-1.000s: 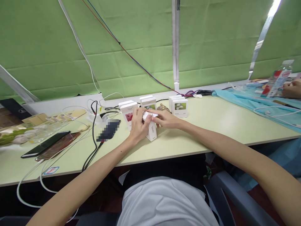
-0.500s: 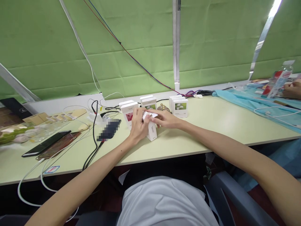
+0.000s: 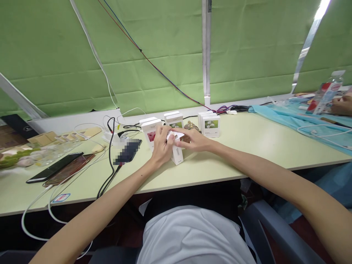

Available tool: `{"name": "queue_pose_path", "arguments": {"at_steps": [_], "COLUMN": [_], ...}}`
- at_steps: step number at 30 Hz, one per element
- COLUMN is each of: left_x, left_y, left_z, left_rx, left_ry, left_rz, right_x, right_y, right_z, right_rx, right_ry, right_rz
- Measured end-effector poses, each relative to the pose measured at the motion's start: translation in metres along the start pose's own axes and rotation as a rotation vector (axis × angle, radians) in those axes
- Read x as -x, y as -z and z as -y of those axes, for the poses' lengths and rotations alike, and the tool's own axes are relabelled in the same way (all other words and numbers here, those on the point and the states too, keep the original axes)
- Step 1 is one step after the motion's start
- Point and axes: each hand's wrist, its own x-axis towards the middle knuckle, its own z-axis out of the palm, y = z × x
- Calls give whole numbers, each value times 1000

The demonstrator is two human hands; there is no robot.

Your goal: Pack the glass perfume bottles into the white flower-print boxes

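A small white box [image 3: 178, 156] stands tilted on the table, its open top flap raised. My left hand [image 3: 162, 145] is wrapped round its left side, the thumb near the top. My right hand [image 3: 194, 140] has its fingers and thumb at the flap on the right, closed on the box's top edge. Whatever is inside the box is hidden. Close behind are white boxes with a pink picture [image 3: 151, 128], boxes with a green picture [image 3: 173, 118], and boxes with a white-flower picture [image 3: 211, 126]. A gold ornament [image 3: 191, 126] sits between them, partly covered by my right hand.
Left of my hands lie a blurred-out phone [image 3: 128, 151], a black phone [image 3: 55, 168], a brown phone [image 3: 68, 170] and loose cables [image 3: 112, 161]. At the far right are a bottle [image 3: 328, 93], blue cloth [image 3: 277, 115] and another person's hand [image 3: 342, 105].
The fingers of my right hand have shifted slightly up and right at the box's flap, showing more of the gold ornament. My left hand and the box have hardly moved.
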Motion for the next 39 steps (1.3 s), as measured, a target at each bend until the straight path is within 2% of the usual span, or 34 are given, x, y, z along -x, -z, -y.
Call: {"name": "queue_pose_path", "arguments": {"at_steps": [24, 39], "left_x": [-2, -5], "left_y": [0, -5], "left_z": [1, 14], "left_rx": [66, 321], "left_ry": [-10, -38], "left_rz": [12, 89], "right_x": [0, -2], "right_y": [-1, -4], "right_z": [5, -2], "right_rx": [28, -47], "right_ry": [22, 39], "right_rz": [-28, -153]}}
